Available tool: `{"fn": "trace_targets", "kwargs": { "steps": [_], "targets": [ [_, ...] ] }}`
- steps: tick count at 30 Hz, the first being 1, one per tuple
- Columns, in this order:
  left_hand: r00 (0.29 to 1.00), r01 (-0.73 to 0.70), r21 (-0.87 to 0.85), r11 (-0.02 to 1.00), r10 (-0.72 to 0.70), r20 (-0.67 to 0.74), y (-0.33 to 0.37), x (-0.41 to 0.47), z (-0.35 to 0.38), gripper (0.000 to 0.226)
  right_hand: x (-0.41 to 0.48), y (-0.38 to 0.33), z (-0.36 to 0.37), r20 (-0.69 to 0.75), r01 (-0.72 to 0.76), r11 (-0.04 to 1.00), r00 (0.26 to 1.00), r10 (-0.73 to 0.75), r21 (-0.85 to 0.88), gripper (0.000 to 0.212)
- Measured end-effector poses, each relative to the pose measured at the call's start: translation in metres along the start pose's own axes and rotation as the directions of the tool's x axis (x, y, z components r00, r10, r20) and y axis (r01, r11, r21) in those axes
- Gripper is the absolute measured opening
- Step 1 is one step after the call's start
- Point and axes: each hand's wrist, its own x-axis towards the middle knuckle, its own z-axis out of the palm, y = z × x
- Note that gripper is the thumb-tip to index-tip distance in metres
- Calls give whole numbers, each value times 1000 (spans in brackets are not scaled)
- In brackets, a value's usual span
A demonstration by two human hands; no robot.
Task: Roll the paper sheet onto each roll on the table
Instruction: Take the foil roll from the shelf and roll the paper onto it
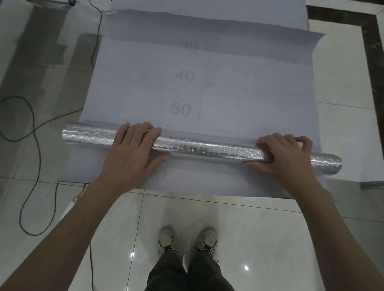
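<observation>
So here's where it's at: the silver roll [204, 149] lies crossways on the worktop [208, 2], right under both sets of fingers. The paper sheet [216, 88] stretches away from the fingertips toward the far end. The left hand [136, 144] has its fingers together and laid pretty much flat across the top of the roll, with the thumb on the near side. The right hand [284, 157] is more bent, with its fingers curled down onto the roll and the thumb tucked in underneath on the near side. I can't tell if the sheet's edge is properly caught under the roll yet.

What I'd worry about from here:

- One flat hand and one gripping hand probably push unevenly. If one end creeps ahead, the sheet would likely wind on crooked and cone out at one side.
- Both hands sit inboard, so the roll ends outside the fingers aren't controlled at all.
- The far edge of the sheet, well past the fingertips, is curled up, and its right corner lifts. Slack there could fold into a crease once it gets wound in.
- Nothing pins the sheet, so it might just slide.
</observation>
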Motion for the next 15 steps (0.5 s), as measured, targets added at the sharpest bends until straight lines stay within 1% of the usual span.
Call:
{"fn": "trace_targets", "kwargs": {
  "steps": [4, 7, 9, 11, 13, 15],
  "targets": [
    [1000, 6, 16, 1000, -6, 0, 0, 4, -1, 64, 0, 0, 1, -15, 20, 999, 1000, -20, -30, 72],
    [1000, 9, -9, 1000, -9, -26, 0, 6, -1, 55, -1, 0, 4, 4, 8, 999, 1000, -7, -33, 82],
    [1000, -4, -41, 999, 3, -18, -1, 4, -2, 52, -2, -1, 5, -20, 8, 1000, 1000, -9, -29, 80],
    [1000, -15, -38, 999, 15, 10, -4, 1, -2, 59, -1, -2, 5, -43, 5, 1000, 999, -6, -21, 75],
    [1000, -2, -12, 1000, 2, 1, -5, 0, -1, 60, 0, -4, 4, -39, 10, 1000, 999, -11, -24, 72],
    [1000, 19, 11, 1000, -19, -7, -3, 1, 0, 62, 0, -5, 3, -17, 18, 999, 1000, -19, -36, 76]
  ]
}}
